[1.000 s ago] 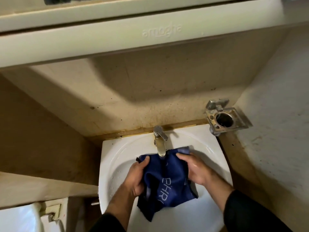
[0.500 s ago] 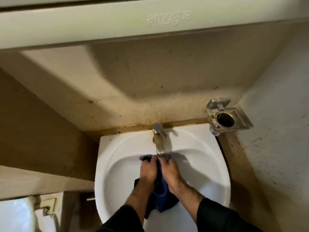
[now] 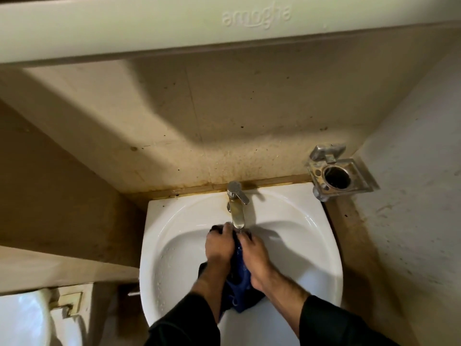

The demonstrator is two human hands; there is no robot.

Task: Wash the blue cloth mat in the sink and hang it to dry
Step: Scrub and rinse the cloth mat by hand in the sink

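The blue cloth mat (image 3: 240,283) is bunched up between my two hands over the white sink (image 3: 174,245), just under the spout of the metal tap (image 3: 236,208). My left hand (image 3: 219,245) grips the cloth from the left and my right hand (image 3: 254,255) grips it from the right, the hands pressed close together. A loose end of the cloth hangs down below my wrists into the basin. Most of the cloth is hidden by my hands.
A metal holder (image 3: 336,176) with a round opening is fixed to the right wall beside the sink. A pale shelf (image 3: 224,28) juts out overhead. A white toilet tank (image 3: 25,318) sits at the lower left.
A second ago the cloth was spread wide between my hands. My hands have since come together and bunched it under the tap, and they have stayed so since half a second ago.
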